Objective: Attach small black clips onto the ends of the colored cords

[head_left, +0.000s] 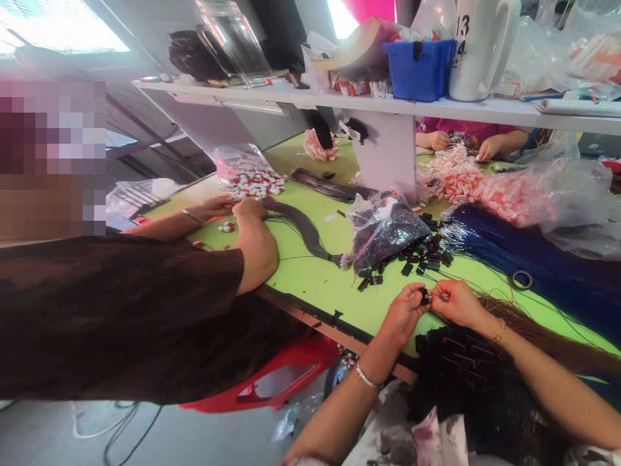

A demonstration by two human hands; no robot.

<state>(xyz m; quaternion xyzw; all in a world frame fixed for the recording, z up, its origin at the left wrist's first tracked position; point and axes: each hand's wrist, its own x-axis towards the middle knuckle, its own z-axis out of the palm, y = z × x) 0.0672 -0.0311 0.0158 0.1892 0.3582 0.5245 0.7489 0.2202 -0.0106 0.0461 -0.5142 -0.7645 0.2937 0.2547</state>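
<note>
Between the fingertips of my left hand (406, 312) is a small black connector housing (425, 296). My right hand (458, 303) pinches a thin wire right beside it; the wire's tip is too small to make out clearly. Just beyond my hands, loose black housings (421, 254) lie scattered in front of a clear plastic bag (383, 226) of dark parts. To the right spreads a big bundle of dark blue wires (528, 259) with pale metal ends. Brown wires (533, 327) run under my right forearm, and a heap of black pieces (466, 369) sits below my hands.
At the left, a co-worker's hands (250, 208) are at a bundle of dark wires (310, 230) near a bag of red and white parts (250, 175). Another person's hands (488, 147) are across the table. A shelf (310, 97) stands over the green table (310, 294). A tape ring (521, 279) lies right.
</note>
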